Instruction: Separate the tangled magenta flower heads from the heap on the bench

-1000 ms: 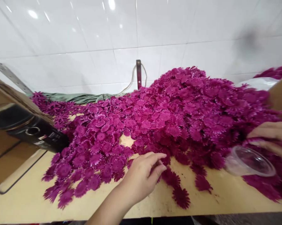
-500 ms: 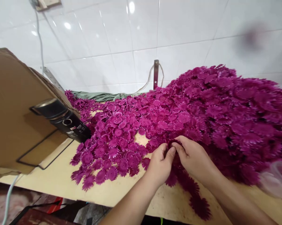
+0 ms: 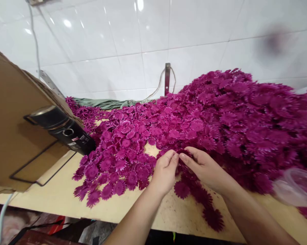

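A big heap of magenta fabric flower heads (image 3: 219,115) covers the pale wooden table (image 3: 53,197) and thins out to a flat layer at the left. My left hand (image 3: 165,173) and my right hand (image 3: 204,166) meet at the heap's near edge, fingertips pinched together over the flowers. A magenta flower seems caught between the fingertips, but I cannot make out exactly what they grip. Single flowers (image 3: 213,217) lie loose just below my right wrist.
A clear plastic cup (image 3: 296,187) lies on its side at the right edge. A black device (image 3: 64,131) pokes out of a cardboard panel (image 3: 13,119) at the left. White tiled wall behind, with a metal bracket (image 3: 167,77) and a cord; green cloth (image 3: 104,103) lies at the back.
One second ago my right hand was at the far right by the cup; it has come in to meet my left hand. The view has swung left. Both hands have lifted slightly since half a second ago.
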A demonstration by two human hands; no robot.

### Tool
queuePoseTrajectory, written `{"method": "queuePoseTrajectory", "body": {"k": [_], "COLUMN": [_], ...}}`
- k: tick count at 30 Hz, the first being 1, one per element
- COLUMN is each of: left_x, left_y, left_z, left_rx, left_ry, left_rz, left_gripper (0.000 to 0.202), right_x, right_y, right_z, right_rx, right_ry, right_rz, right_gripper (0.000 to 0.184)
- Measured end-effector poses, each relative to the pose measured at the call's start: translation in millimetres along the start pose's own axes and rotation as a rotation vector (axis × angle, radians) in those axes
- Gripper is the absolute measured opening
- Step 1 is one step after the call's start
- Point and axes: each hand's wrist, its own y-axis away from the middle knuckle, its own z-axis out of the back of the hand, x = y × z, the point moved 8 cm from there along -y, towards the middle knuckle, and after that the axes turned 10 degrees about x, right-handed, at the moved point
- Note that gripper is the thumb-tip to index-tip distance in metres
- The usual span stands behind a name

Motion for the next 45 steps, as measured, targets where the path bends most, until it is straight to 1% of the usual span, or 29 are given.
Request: {"method": "queuePoseTrajectory", "body": {"k": [5,7,9,11,13,16,18,21,24,27,30,32,35,38,40,42,44,45], "left_x": [7,7,8,8,9,7,1,-7,-16,-24,-28,-32,-39,-45,-46,-46,-46,-46], "left_y": [2,3,3,1,-1,-2,0,5,9,11,11,11,9,4,0,-5,-10,-14], "left_z": [-8.5,-11.6,-13.0,-12.2,-8.6,2.8,8.0,11.7,14.2,12.6,8.4,5.4,2.2,4.0,6.8,10.3,16.3,22.2], "left_rx": [0.068,0.085,0.095,0.104,0.092,0.007,-0.032,-0.067,-0.126,-0.161,-0.158,-0.143,-0.106,-0.091,-0.103,-0.125,-0.156,-0.187], "left_ry": [0.362,0.474,0.521,0.478,0.371,0.114,-0.103,-0.376,-0.515,-0.558,-0.566,-0.558,-0.555,-0.575,-0.592,-0.579,-0.519,-0.476], "left_rz": [0.087,0.123,0.139,0.126,0.098,0.041,0.013,0.009,-0.020,-0.092,-0.150,-0.200,-0.268,-0.261,-0.229,-0.192,-0.170,-0.168], "left_gripper": [0.039,0.038,0.038,0.040,0.041,0.039,0.036,0.032,0.022,0.015,0.018,0.022,0.023,0.015,0.015,0.014,0.011,0.010], "right_x": [-1,-3,-7,-10,-11,-11,-14,-16,-12,-11,-14,-18,-21,-20,-17,-14,-11,-10], "right_y": [2,1,0,0,-1,-1,-2,-1,2,2,0,-4,-8,-6,-4,-2,1,4], "right_z": [-10,-15,-18,-16,-12,-10,-9,-6,-1,7,16,16,8,1,-3,-6,-6,-5], "right_rx": [0.084,0.109,0.087,0.021,-0.025,-0.017,-0.027,-0.104,-0.198,-0.279,-0.338,-0.310,-0.225,-0.178,-0.129,-0.095,-0.113,-0.126], "right_ry": [-0.296,-0.416,-0.476,-0.430,-0.304,-0.167,-0.158,-0.117,0.040,0.180,0.200,0.160,0.036,-0.108,-0.155,-0.165,-0.146,-0.127], "right_rz": [0.013,0.014,-0.007,-0.033,-0.041,-0.042,-0.046,-0.041,-0.028,-0.064,-0.109,-0.114,-0.091,-0.029,-0.012,-0.011,-0.020,-0.025], "right_gripper": [0.014,0.016,0.021,0.026,0.024,0.013,0.013,0.014,0.015,0.021,0.030,0.029,0.029,0.028,0.020,0.016,0.016,0.015]}}
